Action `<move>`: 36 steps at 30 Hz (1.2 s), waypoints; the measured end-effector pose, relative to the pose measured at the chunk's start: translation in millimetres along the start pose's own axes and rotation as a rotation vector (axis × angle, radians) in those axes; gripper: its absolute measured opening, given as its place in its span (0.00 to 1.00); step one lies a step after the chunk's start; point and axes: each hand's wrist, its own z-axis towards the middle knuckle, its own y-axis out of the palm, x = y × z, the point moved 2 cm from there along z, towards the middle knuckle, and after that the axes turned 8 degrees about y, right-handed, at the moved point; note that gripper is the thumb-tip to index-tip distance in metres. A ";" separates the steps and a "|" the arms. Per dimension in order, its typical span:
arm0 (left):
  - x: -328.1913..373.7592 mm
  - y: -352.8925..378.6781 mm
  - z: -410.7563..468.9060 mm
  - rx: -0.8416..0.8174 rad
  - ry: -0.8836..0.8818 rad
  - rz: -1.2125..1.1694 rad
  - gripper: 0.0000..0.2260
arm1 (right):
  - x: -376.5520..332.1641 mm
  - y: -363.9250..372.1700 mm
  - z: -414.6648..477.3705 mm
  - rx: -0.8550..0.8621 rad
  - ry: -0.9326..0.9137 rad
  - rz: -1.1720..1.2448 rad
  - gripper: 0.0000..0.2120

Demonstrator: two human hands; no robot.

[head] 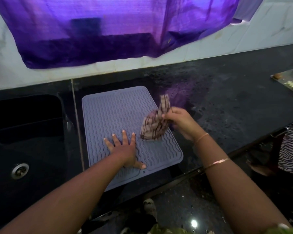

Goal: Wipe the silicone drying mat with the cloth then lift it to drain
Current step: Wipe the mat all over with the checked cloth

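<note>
A grey silicone drying mat (115,115) with wavy ridges lies flat on the black counter, just right of the sink. My left hand (125,149) presses flat on the mat's near half, fingers spread. My right hand (179,120) is over the mat's right edge and grips a beige cloth with dark stripes (156,125). The cloth hangs bunched from my fingers, and its lower end touches the mat. My right hand is blurred.
A black sink (25,132) with a metal drain (19,169) lies to the left. The black counter (227,105) stretches right to a metal tray (289,80) with food scraps. A purple cloth (108,31) hangs over the tiled wall. Striped fabric (291,149) shows at the right edge.
</note>
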 end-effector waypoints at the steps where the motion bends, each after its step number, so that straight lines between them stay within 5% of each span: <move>1: -0.6 0.4 0.3 0.000 0.003 -0.003 0.59 | 8.0 -4.1 -6.0 -0.059 0.096 -0.090 0.11; 4: -1.0 0.8 2.1 -0.002 0.004 -0.002 0.59 | 27.1 -23.7 -9.8 0.147 0.189 -0.182 0.08; 7: 0.1 0.8 2.8 0.002 0.000 0.005 0.59 | 28.4 -26.2 -1.2 0.551 0.000 -0.256 0.09; 11: 0.6 0.8 3.0 0.006 -0.009 0.012 0.59 | 24.2 23.7 7.1 0.144 -0.080 -0.756 0.34; 14: 0.7 1.2 3.8 0.007 -0.014 0.009 0.59 | 46.5 41.8 16.4 0.063 0.011 -1.205 0.38; 21: -0.2 1.5 3.3 0.019 -0.007 0.012 0.59 | 75.6 34.7 -15.7 0.198 -0.202 -1.246 0.25; 28: -1.8 3.1 2.8 0.043 0.009 0.011 0.59 | 92.8 10.0 -54.0 0.037 -0.266 -1.334 0.27; 36: -5.1 6.4 -1.0 0.100 0.032 0.001 0.57 | 90.9 -1.2 -46.8 0.153 -0.329 -1.396 0.26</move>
